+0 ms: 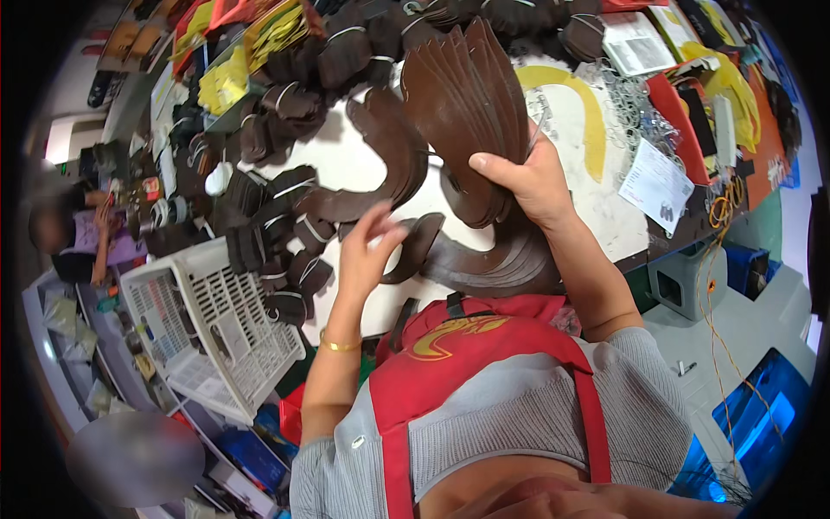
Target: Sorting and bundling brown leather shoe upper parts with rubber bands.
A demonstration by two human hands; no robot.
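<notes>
My right hand is closed round a thick stack of dark brown curved leather pieces, thumb on top, the upper ends fanned out. A thin pale thing beside its fingers is too small to make out. My left hand has its fingers apart, slightly blurred, and holds nothing. It hovers at the lower end of a curved brown leather strip lying on the white tabletop. Below the held stack, a fanned pile of curved brown pieces lies along the table's near edge.
Tied bundles of dark pieces crowd the table's left and far sides. A yellow curved piece, a paper sheet, a tangle of pale loops and a red bin lie right. A white plastic crate stands left.
</notes>
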